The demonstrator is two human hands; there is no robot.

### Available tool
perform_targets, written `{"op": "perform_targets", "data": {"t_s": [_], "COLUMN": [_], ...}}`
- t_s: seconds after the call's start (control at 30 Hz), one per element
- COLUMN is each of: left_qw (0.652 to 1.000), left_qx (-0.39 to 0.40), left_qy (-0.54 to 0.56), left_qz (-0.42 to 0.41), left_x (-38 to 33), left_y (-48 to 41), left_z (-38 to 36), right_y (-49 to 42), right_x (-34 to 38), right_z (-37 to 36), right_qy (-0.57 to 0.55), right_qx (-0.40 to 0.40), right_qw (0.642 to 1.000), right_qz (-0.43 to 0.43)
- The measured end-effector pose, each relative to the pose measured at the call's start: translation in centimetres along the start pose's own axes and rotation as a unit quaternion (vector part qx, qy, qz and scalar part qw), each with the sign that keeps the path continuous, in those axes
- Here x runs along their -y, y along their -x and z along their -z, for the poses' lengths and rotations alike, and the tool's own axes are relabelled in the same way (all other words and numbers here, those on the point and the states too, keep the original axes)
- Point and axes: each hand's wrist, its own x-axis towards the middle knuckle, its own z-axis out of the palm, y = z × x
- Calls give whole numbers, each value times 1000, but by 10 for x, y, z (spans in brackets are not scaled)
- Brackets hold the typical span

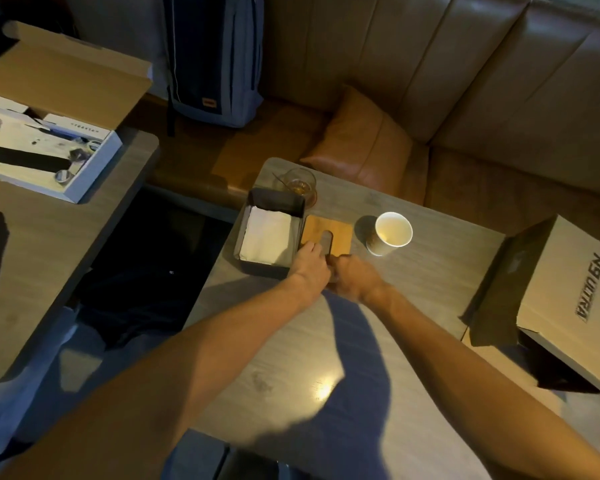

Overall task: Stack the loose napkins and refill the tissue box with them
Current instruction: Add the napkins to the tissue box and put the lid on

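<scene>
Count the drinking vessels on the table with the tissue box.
2: a glass behind the tissue box, and a paper cup right of the wooden lid. None appear hidden.

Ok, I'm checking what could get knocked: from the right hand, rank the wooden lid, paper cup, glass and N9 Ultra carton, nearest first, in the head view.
1. Wooden lid: touching the right hand, just beyond it.
2. Paper cup: to the right and beyond.
3. Glass: farther back, behind the tissue box.
4. N9 Ultra carton: far right, at the table edge.

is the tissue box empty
No, the tissue box is open and a stack of white napkins lies inside it.
</scene>
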Motion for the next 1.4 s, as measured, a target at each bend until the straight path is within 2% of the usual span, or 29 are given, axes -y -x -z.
{"op": "perform_targets", "data": {"t_s": [0.13,0.4,0.6,0.77,1.1,1.4], "left_qw": [999,1000,997,995,964,972], "left_qx": [40,-3,-25,-69,-235,-177], "left_qy": [-5,6,59,67,124,140], "left_qz": [3,26,34,11,18,67], "left_x": [-7,-11,-7,3,75,106], "left_y": [-5,-10,-10,1,61,99], "left_z": [-14,-21,-15,-7,16,-38], "right_y": [-9,-16,-9,8,32,-1], "right_x": [-4,-22,-30,-34,1,65], "right_z": [-25,-45,-39,-17,56,34], "right_qy": [-19,-49,-34,-39,1,0], "right_qx": [-21,-82,-55,-89,-162,-128], "right_qw": [1000,995,998,993,981,982], "right_qz": [2,-1,26,73,104,137]}}
